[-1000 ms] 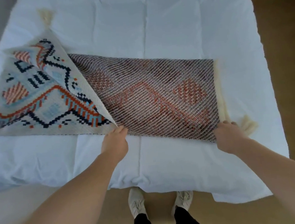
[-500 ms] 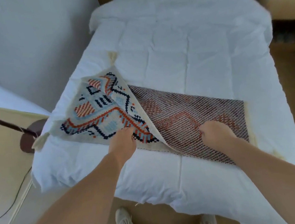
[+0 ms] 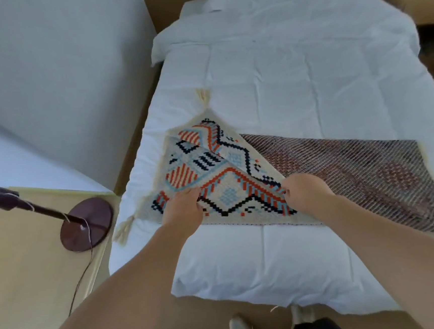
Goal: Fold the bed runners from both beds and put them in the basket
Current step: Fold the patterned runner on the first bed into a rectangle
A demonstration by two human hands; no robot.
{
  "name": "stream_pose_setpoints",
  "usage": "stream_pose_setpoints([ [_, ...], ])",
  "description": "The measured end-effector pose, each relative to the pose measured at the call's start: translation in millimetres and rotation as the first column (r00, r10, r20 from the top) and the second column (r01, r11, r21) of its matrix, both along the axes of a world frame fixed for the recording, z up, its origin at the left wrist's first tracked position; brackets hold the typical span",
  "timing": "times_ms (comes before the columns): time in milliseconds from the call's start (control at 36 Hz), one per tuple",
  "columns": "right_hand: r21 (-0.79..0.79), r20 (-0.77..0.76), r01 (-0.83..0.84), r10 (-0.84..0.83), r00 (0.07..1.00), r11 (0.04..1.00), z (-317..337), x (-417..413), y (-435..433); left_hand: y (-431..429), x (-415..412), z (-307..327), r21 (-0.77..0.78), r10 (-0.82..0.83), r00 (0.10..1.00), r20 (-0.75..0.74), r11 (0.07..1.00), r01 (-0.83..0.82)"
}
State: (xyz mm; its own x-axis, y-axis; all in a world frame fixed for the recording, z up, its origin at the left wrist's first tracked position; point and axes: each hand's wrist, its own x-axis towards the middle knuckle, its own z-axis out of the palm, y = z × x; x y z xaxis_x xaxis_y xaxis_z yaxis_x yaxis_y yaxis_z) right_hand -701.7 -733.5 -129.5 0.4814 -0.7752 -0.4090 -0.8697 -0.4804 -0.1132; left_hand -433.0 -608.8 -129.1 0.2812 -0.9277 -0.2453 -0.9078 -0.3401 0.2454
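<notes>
Bed runner is seen, in the head view, laid across the bed near its foot edge, with the left end turned over to show the patterned face and the woven reverse exposed toward the right edge. The patterned cloth is pinched by the left hand, and the diagonal fold edge by the right hand.

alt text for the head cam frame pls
The left hand and right hand grip a patterned bed runner lying across a white bed; its right part shows the dull woven back. A round lamp base stands on the floor at left.
</notes>
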Motion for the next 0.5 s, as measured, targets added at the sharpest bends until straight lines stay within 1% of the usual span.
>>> stream_pose_setpoints([
  [83, 0.023, -0.016, 0.008, -0.007, 1.000, 1.000, -1.7, 16.1, -7.4, -6.0, 16.8, -1.1, 0.003, -0.005, 1.000, -0.007, 1.000, 0.005],
  [250, 0.053, 0.029, 0.046, -0.047, 0.998, 0.998, -22.7, 43.3, -36.2, -25.0, 41.8, -11.7, 0.063, -0.020, 1.000, 0.014, 0.998, 0.019],
  [417, 0.051, 0.051, 0.070, -0.072, 0.996, 0.996, -40.2, 79.6, -90.2, -75.8, 70.5, -21.1, 0.073, -0.070, 0.996, 0.055, 0.995, 0.066],
  [500, 0.058, 0.029, 0.050, -0.052, 0.998, 0.997, -51.0, 95.5, -111.9, -99.5, 83.9, -30.5, 0.081, -0.086, 0.995, 0.054, 0.993, 0.082],
])
